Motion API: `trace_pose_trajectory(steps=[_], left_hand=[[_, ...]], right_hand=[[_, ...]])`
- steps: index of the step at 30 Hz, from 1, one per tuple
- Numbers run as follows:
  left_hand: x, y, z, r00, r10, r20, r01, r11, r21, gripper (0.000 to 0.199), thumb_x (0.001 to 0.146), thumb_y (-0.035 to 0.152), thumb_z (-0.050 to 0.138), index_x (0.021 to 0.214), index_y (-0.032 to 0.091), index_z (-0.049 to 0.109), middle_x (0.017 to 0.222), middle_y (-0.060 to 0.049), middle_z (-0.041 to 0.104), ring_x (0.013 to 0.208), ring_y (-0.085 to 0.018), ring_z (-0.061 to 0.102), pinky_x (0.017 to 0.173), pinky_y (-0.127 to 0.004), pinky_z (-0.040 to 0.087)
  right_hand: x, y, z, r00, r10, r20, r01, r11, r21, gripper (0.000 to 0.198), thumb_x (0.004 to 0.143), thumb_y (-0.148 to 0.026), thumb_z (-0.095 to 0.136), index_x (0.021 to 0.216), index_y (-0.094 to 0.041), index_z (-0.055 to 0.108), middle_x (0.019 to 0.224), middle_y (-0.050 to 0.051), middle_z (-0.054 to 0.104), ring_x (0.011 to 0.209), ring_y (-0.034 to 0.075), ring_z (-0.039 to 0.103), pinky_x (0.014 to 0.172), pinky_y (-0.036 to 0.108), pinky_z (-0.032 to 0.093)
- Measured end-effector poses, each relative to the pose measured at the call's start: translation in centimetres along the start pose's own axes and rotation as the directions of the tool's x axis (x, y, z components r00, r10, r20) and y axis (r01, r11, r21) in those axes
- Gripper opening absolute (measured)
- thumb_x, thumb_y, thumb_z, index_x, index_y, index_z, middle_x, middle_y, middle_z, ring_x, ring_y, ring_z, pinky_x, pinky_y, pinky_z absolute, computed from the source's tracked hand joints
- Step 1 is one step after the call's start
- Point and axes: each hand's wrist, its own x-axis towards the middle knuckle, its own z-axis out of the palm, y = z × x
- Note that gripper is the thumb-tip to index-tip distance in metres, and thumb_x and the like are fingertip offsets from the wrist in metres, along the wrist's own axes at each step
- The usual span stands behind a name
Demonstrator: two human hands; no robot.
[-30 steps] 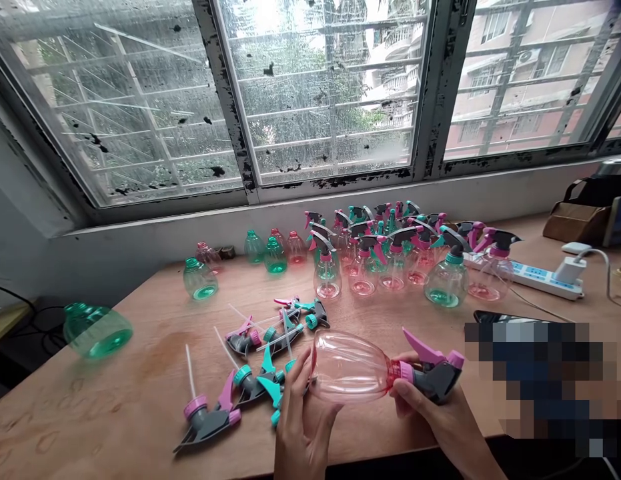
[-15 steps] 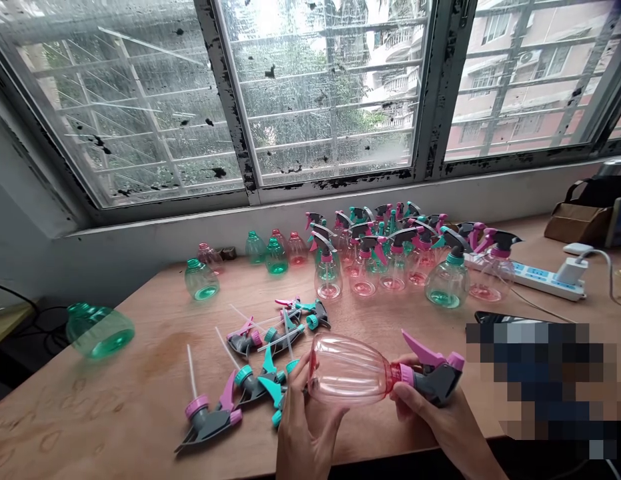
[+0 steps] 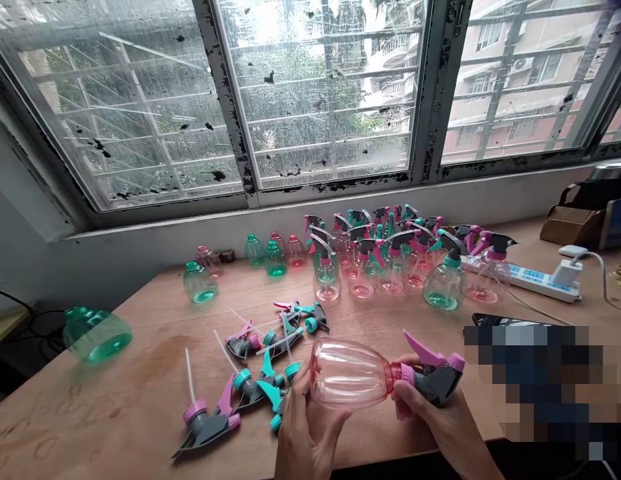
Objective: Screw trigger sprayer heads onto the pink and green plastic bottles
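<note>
A clear pink spray bottle (image 3: pixel 349 373) lies sideways in the air between my hands, its base to the left. My left hand (image 3: pixel 306 427) is closed around the base end, with the thumb underneath. At the neck, my right hand (image 3: pixel 421 408) grips the pink collar of the grey and pink spray head (image 3: pixel 434 377), which sits on the bottle mouth. Left of my left hand lie several loose spray heads, among them a pink and grey one (image 3: pixel 206 427) with its tube pointing up and a teal one (image 3: pixel 247 387).
Several bottles with spray heads (image 3: pixel 363 273) stand at the back right, beside a white power strip (image 3: pixel 540 279). Bottles without heads, such as a green one (image 3: pixel 200 283), stand at the back left. Another green bottle (image 3: pixel 97 337) is at the left edge. A phone (image 3: pixel 510 320) lies right.
My hands hold the bottle and spray head in almost the same pose. The view has shifted very slightly; nothing was let go or taken up.
</note>
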Motion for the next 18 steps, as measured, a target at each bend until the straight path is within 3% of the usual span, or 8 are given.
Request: trace_pose_trajectory(steps=[3, 7, 13, 18], left_hand=[[-0.22, -0.28, -0.19, 0.999, -0.044, 0.01, 0.045, 0.998, -0.033, 0.064, 0.085, 0.066, 0.071, 0.132, 0.025, 0.062, 0.139, -0.016, 0.066, 0.135, -0.038, 0.059, 0.115, -0.056, 0.044], [-0.18, -0.31, -0.43, 0.994, -0.099, 0.04, 0.103, 0.989, -0.108, 0.053, 0.092, 0.062, 0.065, 0.129, 0.024, 0.063, 0.146, -0.017, 0.062, 0.138, -0.036, 0.057, 0.117, -0.054, 0.044], [-0.04, -0.17, -0.17, 1.0, 0.012, 0.022, -0.012, 1.0, -0.003, 0.05, 0.099, 0.048, 0.061, 0.144, 0.028, 0.055, 0.151, -0.013, 0.059, 0.144, -0.032, 0.051, 0.119, -0.05, 0.041], [-0.36, -0.43, 0.19, 1.0, -0.016, 0.0, 0.016, 1.0, 0.026, 0.066, 0.088, 0.062, 0.071, 0.14, 0.025, 0.056, 0.147, -0.017, 0.062, 0.138, -0.036, 0.056, 0.116, -0.055, 0.044]], right_hand=[[-0.1, 0.09, 0.11, 1.0, 0.006, -0.009, -0.006, 1.0, 0.016, 0.037, 0.078, -0.051, 0.087, 0.096, -0.021, 0.074, 0.054, -0.002, 0.069, 0.048, 0.018, 0.061, 0.047, 0.029, 0.047], [-0.13, 0.06, 0.24, 1.0, -0.004, -0.01, 0.004, 1.0, 0.013, 0.036, 0.079, -0.05, 0.087, 0.096, -0.021, 0.074, 0.054, -0.002, 0.069, 0.048, 0.017, 0.061, 0.047, 0.026, 0.047], [0.01, -0.49, 0.46, 0.999, -0.017, -0.031, 0.018, 0.999, 0.034, 0.034, 0.08, -0.051, 0.086, 0.093, -0.022, 0.076, 0.057, -0.002, 0.069, 0.047, 0.015, 0.06, 0.047, 0.025, 0.048], [-0.05, -0.12, 0.32, 1.0, -0.017, -0.021, 0.017, 1.0, -0.002, 0.036, 0.079, -0.052, 0.086, 0.094, -0.021, 0.076, 0.054, -0.001, 0.069, 0.048, 0.017, 0.061, 0.047, 0.027, 0.048]])
